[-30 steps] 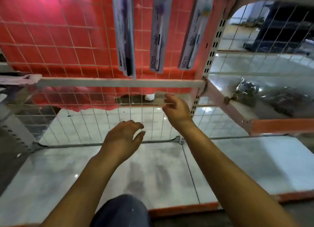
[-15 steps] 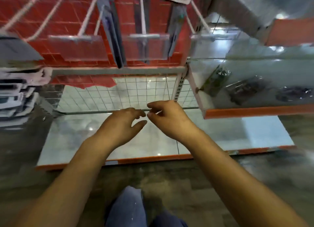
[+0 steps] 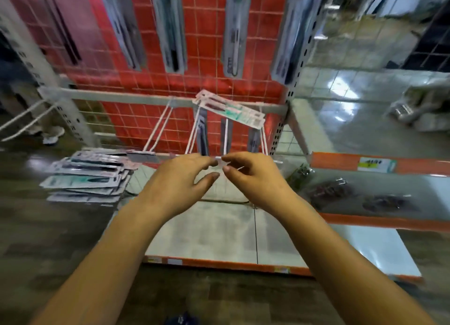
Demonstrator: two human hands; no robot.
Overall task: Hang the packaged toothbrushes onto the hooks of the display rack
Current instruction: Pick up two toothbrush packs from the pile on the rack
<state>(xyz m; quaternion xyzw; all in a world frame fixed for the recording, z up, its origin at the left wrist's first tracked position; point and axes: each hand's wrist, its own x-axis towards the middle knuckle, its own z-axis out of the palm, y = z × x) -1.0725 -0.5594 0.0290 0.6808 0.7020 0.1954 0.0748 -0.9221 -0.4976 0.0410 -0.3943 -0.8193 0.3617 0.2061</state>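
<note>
Hands, left [image 3: 179,183] & right [image 3: 253,178], loosely curled, empty, over pale shelf [image 3: 219,232] w/ red grid rack [image 3: 207,44], wood-look floor [image 3: 48,227].

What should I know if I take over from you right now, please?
Left hand and right hand: both empty, fingers loosely curled, at the front tips of the lower hooks.
Done: several toothbrush packs hang on the upper row; a few hang on the lower hooks.
Loose: a small bundle lies across the lower hooks, unhung.
Left: the stack of packs at left needs hanging.
</note>
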